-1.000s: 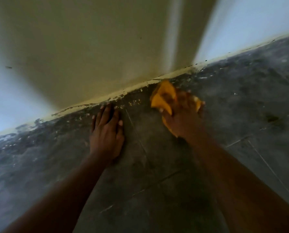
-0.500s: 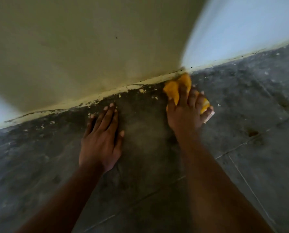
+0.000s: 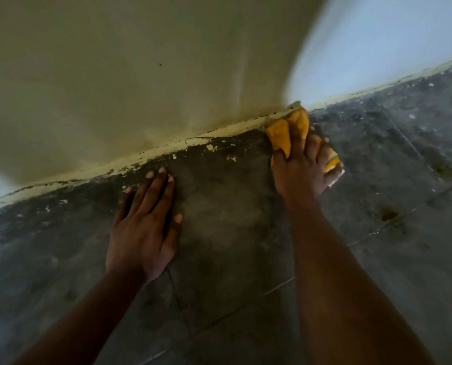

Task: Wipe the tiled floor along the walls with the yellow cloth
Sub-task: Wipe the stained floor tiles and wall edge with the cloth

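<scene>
Head view: the right hand [image 3: 302, 171] presses the bunched cloth [image 3: 288, 130] into the corner where the wall [image 3: 140, 75] meets the floor [image 3: 232, 233], upper right of centre, fingers [image 3: 313, 148] curled over it so its edge reaches the skirting line. The left hand [image 3: 143, 227] lies flat at centre left, fingers spread and holding nothing, likely propping the body during the reach.

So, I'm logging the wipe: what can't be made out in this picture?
- Head view: most of the yellow cloth, covered by the right hand.
- Floor under the left hand.
- Both elbows, cut by the bottom edge.
- Wall at upper right, blurred and washed out.
</scene>
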`<act>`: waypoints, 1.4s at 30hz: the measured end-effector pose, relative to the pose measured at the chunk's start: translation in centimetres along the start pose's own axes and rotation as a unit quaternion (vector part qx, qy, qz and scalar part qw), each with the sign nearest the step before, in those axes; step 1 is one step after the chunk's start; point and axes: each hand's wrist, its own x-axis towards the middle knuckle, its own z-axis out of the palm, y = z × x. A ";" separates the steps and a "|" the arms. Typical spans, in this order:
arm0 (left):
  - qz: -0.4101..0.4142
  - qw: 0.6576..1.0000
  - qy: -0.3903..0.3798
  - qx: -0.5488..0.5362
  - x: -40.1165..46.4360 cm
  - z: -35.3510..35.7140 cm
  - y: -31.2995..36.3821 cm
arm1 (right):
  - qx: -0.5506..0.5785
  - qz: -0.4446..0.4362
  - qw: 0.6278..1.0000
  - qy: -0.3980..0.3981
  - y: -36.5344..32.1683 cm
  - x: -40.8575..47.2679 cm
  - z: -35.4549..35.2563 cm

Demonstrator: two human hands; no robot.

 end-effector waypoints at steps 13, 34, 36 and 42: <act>0.002 1.000 0.003 0.016 0.2 0.0 0.0 | 0.028 0.035 0.999 -0.008 4.6 -4.9 -1.4; 0.078 0.996 -0.013 -0.039 -9.3 4.5 15.3 | -0.069 -0.187 0.978 -0.060 16.2 -20.7 -3.8; 0.079 0.996 -0.009 -0.028 -9.4 4.7 15.3 | -0.062 -0.067 0.995 -0.034 18.1 -17.6 -4.3; 0.073 0.997 0.000 -0.003 -9.0 4.9 15.5 | -0.013 -0.075 0.997 0.003 10.5 -15.1 -2.1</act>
